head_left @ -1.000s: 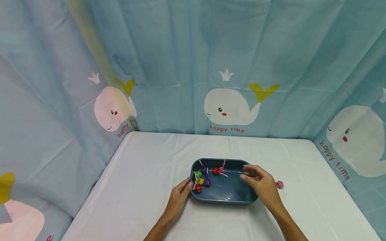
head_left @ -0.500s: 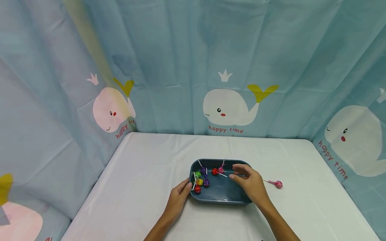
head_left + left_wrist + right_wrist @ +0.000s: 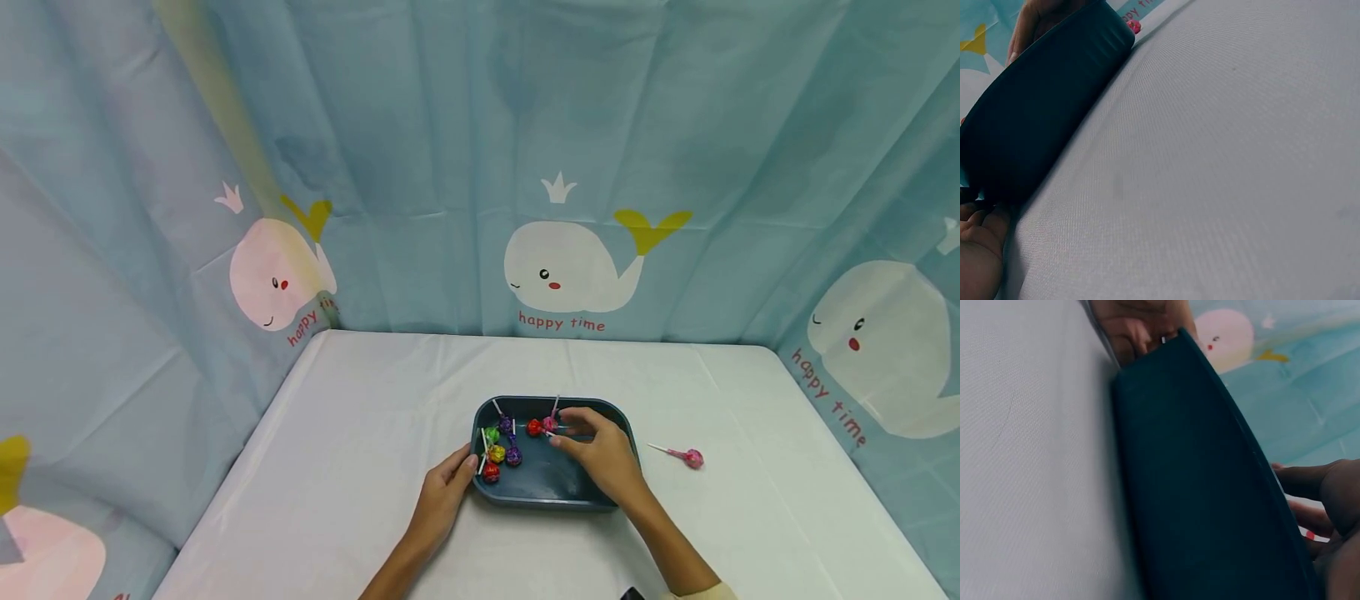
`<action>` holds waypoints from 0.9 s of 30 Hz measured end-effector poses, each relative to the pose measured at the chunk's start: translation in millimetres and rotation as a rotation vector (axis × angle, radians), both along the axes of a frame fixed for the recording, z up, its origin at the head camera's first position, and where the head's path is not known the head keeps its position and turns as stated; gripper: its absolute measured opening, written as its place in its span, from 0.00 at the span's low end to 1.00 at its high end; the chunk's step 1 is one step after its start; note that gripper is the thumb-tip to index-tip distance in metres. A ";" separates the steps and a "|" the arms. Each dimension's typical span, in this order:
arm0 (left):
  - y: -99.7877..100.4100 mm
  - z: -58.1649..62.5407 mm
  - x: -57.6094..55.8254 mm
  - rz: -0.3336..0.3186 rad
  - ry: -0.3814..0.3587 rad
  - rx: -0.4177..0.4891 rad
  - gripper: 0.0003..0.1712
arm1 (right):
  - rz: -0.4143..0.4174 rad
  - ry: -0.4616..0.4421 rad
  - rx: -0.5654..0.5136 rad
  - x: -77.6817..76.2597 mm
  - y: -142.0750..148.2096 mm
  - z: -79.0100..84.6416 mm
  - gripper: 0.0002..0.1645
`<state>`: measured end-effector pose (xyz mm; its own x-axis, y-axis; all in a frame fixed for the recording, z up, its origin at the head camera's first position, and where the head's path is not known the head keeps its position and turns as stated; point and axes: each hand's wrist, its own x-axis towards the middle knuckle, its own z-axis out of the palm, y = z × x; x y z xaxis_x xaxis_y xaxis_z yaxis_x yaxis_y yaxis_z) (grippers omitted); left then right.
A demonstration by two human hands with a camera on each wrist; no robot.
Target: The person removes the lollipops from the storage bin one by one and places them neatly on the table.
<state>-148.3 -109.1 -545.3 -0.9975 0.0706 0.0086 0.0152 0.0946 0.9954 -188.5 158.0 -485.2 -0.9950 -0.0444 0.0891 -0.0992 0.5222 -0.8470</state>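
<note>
white table point(image 3: 390, 408), left hand point(image 3: 442, 487) with tray point(image 3: 562, 479) in grip, right hand point(image 3: 606, 454) loose near lollipops point(image 3: 534, 427)

the left hand point(image 3: 442, 490) grips, thumb uppermost, while the right hand point(image 3: 604, 454) holds thumb and forefinger apart.

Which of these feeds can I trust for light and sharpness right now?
Head view: bright, sharp enough to tell the lollipops apart by color, faint shadow below the dark teal tray; left wrist view: dim, the tray's outer wall nearly black, the left hand shaded; right wrist view: also dim, the tray's bottom edge blurred, the right hand cut off by the frame.
</note>
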 end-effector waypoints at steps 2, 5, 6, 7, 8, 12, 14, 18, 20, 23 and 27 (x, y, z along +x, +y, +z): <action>0.0 0.4 0.0 -0.001 0.004 0.005 0.32 | 0.001 -0.009 0.012 -1.5 -2.9 -0.7 0.26; 0.4 2.0 0.1 -0.003 0.011 0.015 0.32 | 0.007 -0.008 0.029 -4.1 -7.2 -2.0 0.26; 0.6 2.6 0.2 -0.004 0.012 0.018 0.32 | 0.008 -0.007 0.034 -5.0 -8.6 -2.2 0.26; 0.8 3.3 0.2 -0.002 0.007 0.024 0.32 | 0.008 -0.006 0.037 -5.8 -9.9 -2.2 0.26; 0.9 3.8 0.3 -0.001 0.009 0.027 0.32 | 0.009 -0.006 0.040 -6.7 -11.0 -2.3 0.25; 1.1 4.7 0.5 0.003 0.011 0.034 0.32 | 0.022 -0.006 0.054 -10.5 -14.1 -3.5 0.25; 1.0 4.1 0.8 0.005 0.008 0.034 0.32 | 0.028 -0.008 0.063 -11.9 -15.4 -4.2 0.25; 1.0 2.1 1.2 0.009 -0.002 0.017 0.33 | 0.030 -0.016 0.069 -14.1 -18.6 -5.3 0.24; 1.0 1.2 1.2 0.009 -0.006 0.012 0.34 | 0.030 -0.022 0.072 -14.8 -20.4 -5.8 0.24; 1.1 0.6 1.1 0.009 -0.010 0.009 0.34 | 0.033 -0.018 0.081 -15.5 -23.4 -6.5 0.24; 1.4 0.2 1.8 0.012 -0.009 0.004 0.34 | 0.039 -0.014 0.083 -16.4 -28.1 -7.6 0.23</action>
<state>-146.5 -107.7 -545.1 -0.9983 0.0589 -0.0006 0.0048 0.0912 0.9958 -204.8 129.8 -492.8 -0.9935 -0.0896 0.0698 -0.1093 0.5869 -0.8023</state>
